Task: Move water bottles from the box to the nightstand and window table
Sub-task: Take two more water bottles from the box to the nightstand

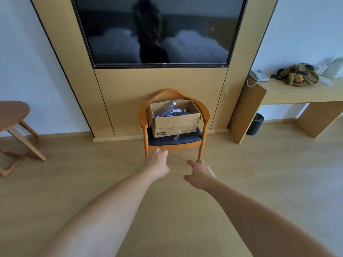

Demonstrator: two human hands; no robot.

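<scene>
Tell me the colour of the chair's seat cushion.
Dark navy, nearly black; the seat cushion shows best in the head view.

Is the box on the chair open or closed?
Open. The cardboard box has its top flaps apart, so you can see water bottles lying jumbled inside. It sits on the chair.

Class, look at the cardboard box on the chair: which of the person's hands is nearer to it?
The left hand, just. It reaches out below the cardboard box, by the chair's front left leg; the right hand hangs lower and further back. Neither touches the box.
</scene>
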